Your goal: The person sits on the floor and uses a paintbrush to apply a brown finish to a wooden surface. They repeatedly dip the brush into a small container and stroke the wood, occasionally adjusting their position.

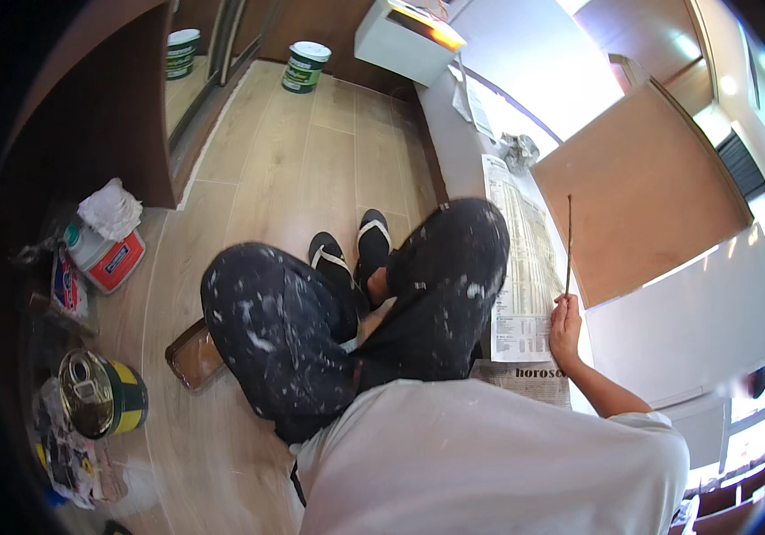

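My right hand (565,329) is closed round the lower end of a thin, long stick (569,247), which points away from me. The hand lies at the edge of newspaper sheets (521,281) spread on a pale ledge to my right. Past the stick stands a brown wooden panel (649,194), with a white panel (696,321) nearer me. My left hand is out of view. Between my paint-spotted knees my feet show in flip-flops (373,231) on the wood-look floor. A brown tray (195,354) sits partly hidden by my left leg.
At the left stand a metal can (101,394), a white jug (111,261) with crumpled white material (111,208) on it, and assorted rags (75,461). A green paint tub (306,67) stands ahead, near a white box (406,43). Crumpled material (520,152) lies on the ledge.
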Motion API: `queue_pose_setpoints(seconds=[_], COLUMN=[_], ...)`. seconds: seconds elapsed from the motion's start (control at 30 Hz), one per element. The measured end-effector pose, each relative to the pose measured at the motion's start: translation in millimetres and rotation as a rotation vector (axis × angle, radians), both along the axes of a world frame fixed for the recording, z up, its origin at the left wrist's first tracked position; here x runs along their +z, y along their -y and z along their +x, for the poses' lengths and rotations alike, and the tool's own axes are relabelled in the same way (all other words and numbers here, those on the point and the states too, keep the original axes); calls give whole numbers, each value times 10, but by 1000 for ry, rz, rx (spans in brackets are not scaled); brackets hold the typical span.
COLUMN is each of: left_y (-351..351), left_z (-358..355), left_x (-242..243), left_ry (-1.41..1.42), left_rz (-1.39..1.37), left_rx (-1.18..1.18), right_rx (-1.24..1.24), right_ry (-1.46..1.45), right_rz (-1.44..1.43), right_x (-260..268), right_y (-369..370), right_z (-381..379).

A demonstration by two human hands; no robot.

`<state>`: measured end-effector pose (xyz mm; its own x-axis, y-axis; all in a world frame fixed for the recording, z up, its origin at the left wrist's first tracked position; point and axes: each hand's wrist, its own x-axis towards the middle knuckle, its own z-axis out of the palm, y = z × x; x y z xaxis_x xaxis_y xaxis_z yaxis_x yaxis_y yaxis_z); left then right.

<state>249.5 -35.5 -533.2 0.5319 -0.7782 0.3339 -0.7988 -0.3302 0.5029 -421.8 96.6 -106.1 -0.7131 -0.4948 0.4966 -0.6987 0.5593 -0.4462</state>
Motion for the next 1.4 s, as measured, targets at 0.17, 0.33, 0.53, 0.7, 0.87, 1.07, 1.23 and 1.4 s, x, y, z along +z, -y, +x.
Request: queue_pose_setpoints(seconds=[0.17, 0.33, 0.53, 0.7, 0.87, 1.07, 1.23, 1.4], left_y=[272, 339, 569, 791, 891, 954, 1007, 1124], left_z=[-248, -416, -571, -732, -1041, -1487, -1789, -2009], left_x=[-115, -153, -155, -143, 83, 356, 408, 387], left_ry=[-21, -60, -3, 89, 121, 168, 193, 214], left_rz=[-26, 35, 61, -20, -12, 35, 79, 110], left_rx=[-27, -41, -115, -138, -84, -25, 22, 91], right_rx=[-1, -26, 30, 228, 447, 485, 506, 467], right_ry=[34, 102, 236, 4, 27, -111, -56, 68], right_rz=[-74, -73, -16, -255, -299, 33, 244, 347], right_x=[14, 28, 181, 636, 826, 718, 545, 347], right_y=[-35, -3, -34, 692, 1759, 2457, 2754, 2754], right_z=[77, 83, -8, -488, -1151, -1950, -2426, -2585])
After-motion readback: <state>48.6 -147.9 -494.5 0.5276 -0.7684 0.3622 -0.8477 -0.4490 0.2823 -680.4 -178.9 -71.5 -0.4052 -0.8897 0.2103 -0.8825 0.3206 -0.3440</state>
